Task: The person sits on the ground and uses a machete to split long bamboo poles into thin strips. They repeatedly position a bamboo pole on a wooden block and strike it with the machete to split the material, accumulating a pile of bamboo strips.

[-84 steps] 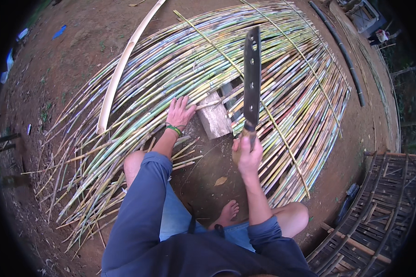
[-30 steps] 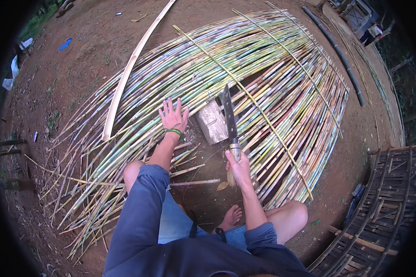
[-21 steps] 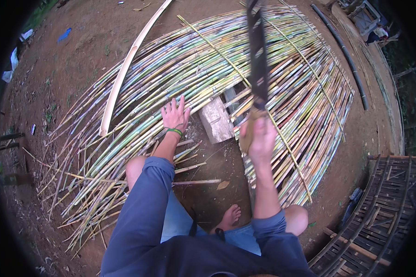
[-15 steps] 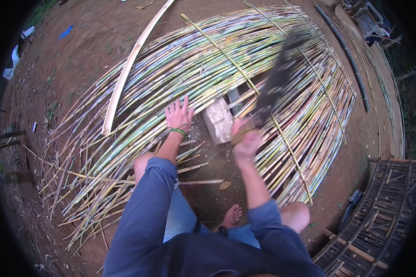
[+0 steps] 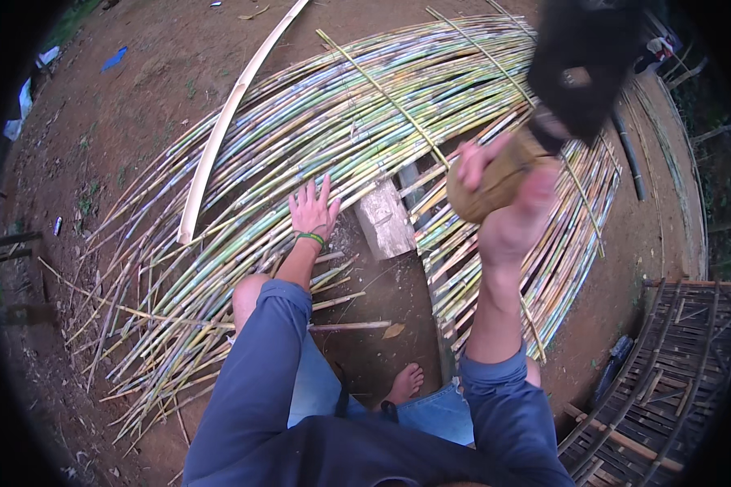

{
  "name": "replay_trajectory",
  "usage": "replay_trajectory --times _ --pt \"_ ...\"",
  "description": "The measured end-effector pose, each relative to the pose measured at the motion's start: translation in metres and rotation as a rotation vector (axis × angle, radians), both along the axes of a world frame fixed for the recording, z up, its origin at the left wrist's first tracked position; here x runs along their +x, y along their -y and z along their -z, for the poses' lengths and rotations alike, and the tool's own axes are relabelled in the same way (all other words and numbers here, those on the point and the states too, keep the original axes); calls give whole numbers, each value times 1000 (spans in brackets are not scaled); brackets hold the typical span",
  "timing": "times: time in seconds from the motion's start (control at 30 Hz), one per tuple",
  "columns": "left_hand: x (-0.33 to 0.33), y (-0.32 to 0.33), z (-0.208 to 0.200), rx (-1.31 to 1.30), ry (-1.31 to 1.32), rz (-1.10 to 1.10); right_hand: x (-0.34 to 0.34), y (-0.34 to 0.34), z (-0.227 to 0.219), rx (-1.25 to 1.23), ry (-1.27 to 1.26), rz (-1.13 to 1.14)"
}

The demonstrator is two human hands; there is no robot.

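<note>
My left hand (image 5: 313,214) lies flat on a layer of thin green and yellow bamboo canes (image 5: 244,213), its fingers spread. A green band circles that wrist. In my right hand (image 5: 513,223), raised above the right part of the canes, is a machete (image 5: 585,61), gripped by its thick wooden handle. Its broad dark blade points up toward the far right and is blurred. A squared wooden block (image 5: 387,221) sits between the two hands, with canes lying across its far end. Short pieces of cane (image 5: 341,301) lie near my left knee.
A pale split bamboo strip (image 5: 229,109) lies across the canes at the left. Thin crosswise sticks (image 5: 382,85) rest on the layer. A dark pole (image 5: 629,158) is at the far right, a slatted bamboo rack (image 5: 666,373) at the lower right.
My right hand has lifted the machete up toward me and to the right, away from the block. My left hand has stayed almost in place on the canes.
</note>
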State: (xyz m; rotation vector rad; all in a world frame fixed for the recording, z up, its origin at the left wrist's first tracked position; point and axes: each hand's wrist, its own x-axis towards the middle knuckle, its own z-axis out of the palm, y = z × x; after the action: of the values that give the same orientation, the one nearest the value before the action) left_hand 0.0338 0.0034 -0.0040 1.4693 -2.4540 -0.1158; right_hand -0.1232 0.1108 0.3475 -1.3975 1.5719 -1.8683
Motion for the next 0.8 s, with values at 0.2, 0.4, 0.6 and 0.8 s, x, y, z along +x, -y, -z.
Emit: replay_trajectory --times 0.2,0.4,0.6,0.8 --pt "-21 6 -3 52 -27 31 -12 -56 215 586 151 231" --pt "-20 18 -9 249 71 -16 -34 -56 180 1241 1 178" --pt "-6 7 -1 222 48 -5 -15 12 10 50 -25 -43" --pt "-17 13 2 213 47 9 -33 -33 233 661 -57 217"
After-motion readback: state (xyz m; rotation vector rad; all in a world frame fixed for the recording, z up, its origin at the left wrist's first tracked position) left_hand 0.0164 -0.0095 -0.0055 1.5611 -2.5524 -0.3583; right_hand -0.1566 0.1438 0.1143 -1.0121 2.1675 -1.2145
